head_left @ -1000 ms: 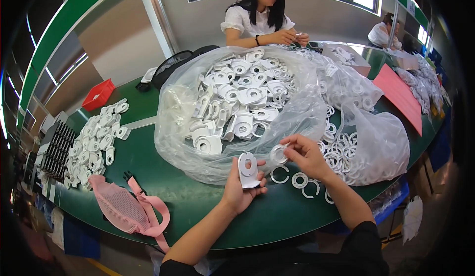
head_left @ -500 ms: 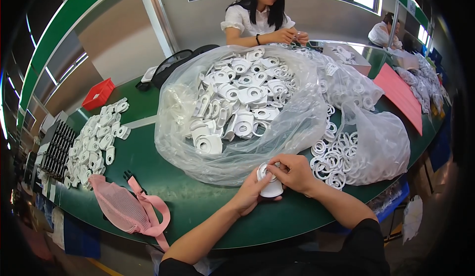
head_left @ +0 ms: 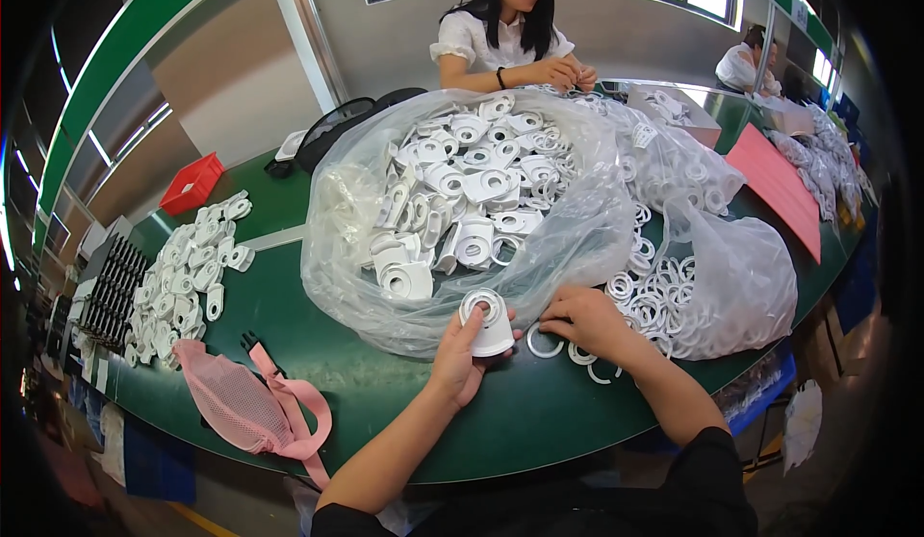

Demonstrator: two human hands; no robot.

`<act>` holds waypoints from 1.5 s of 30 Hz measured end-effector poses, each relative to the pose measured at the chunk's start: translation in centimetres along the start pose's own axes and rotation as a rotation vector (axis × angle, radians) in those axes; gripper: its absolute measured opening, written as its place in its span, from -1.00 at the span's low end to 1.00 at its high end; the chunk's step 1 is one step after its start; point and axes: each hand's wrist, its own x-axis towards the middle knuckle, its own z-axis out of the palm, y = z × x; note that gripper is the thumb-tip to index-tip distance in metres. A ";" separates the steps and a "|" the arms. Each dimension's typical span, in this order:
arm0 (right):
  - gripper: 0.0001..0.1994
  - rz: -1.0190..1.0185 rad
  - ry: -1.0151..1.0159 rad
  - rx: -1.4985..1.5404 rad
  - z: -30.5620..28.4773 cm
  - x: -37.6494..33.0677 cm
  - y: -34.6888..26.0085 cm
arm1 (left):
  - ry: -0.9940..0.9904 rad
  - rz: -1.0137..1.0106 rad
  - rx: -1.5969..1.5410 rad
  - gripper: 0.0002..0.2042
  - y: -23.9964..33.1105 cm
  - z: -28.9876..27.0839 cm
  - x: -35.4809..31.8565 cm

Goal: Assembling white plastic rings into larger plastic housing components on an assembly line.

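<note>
My left hand [head_left: 456, 356] grips a white plastic housing [head_left: 494, 338], rounded at one end, with a round opening and raised ring facing up. The thumb presses on its side. My right hand [head_left: 587, 320] is to its right, fingers pinched together at the upper edge of a thin white ring [head_left: 546, 344]; whether the ring is lifted off the table cannot be told. More loose rings [head_left: 581, 353] lie by my right wrist, partly under it. Beyond my hands spreads a large clear plastic bag [head_left: 356, 292], open and full of similar white housings [head_left: 489, 185].
Right of me, a pile of rings [head_left: 654, 301] spills from a clear bag [head_left: 741, 287]. At left are heaped housings [head_left: 183, 282], a black rack [head_left: 108, 292], a red bin [head_left: 192, 183] and a pink mesh bag [head_left: 231, 397]. Across the green table [head_left: 385, 412], a co-worker [head_left: 505, 41] handles small parts.
My left hand has moved slightly left and up with the housing, turning its face into view. My right hand has left the housing and moved right, to a ring on the table side.
</note>
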 end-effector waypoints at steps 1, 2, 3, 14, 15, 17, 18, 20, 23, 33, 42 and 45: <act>-0.84 0.029 -0.036 0.032 0.0 -0.1 0.1 | -0.003 -0.001 0.000 -0.70 0.0 -0.1 0.0; -0.84 0.027 -0.037 0.036 -0.2 0.0 -0.1 | -0.018 -0.009 0.011 -0.69 0.0 -0.5 0.0; -0.86 0.032 -0.092 0.080 -0.7 0.2 -0.4 | -0.034 -0.017 0.022 -0.68 0.1 -0.7 0.0; -0.84 0.181 0.202 0.729 -0.8 0.9 -1.0 | -0.205 -0.055 0.160 -0.62 -0.1 0.6 -0.7; -0.79 -0.052 0.234 0.457 -0.6 0.8 -0.9 | -0.207 -0.056 0.161 -0.62 0.0 0.8 -0.7; -0.73 -0.267 0.253 0.254 -0.6 1.0 -1.0 | -0.260 -0.045 0.205 -0.53 0.2 0.9 -0.8; -0.73 -0.311 0.220 0.215 -0.4 0.9 -1.2 | -0.259 -0.045 0.206 -0.53 0.3 1.0 -0.9; -0.73 -0.374 0.158 0.128 -0.3 0.8 -1.2 | -0.213 -0.073 0.187 -0.42 0.5 1.2 -1.1; -0.73 -0.414 0.112 0.092 -0.7 0.9 -1.2 | -0.208 -0.079 0.185 -0.42 0.6 1.1 -1.1; -0.77 -0.464 0.018 -0.014 -1.6 0.8 -1.4 | -0.276 -0.116 0.148 -0.57 0.1 0.5 -0.7; -0.75 -0.311 0.170 0.085 -0.9 0.6 -2.9 | -0.284 0.038 0.376 -0.62 -0.2 0.8 -1.1; -0.81 0.086 0.176 0.436 -0.6 0.8 -3.4 | -0.295 0.036 0.529 -0.64 -0.3 1.2 -1.6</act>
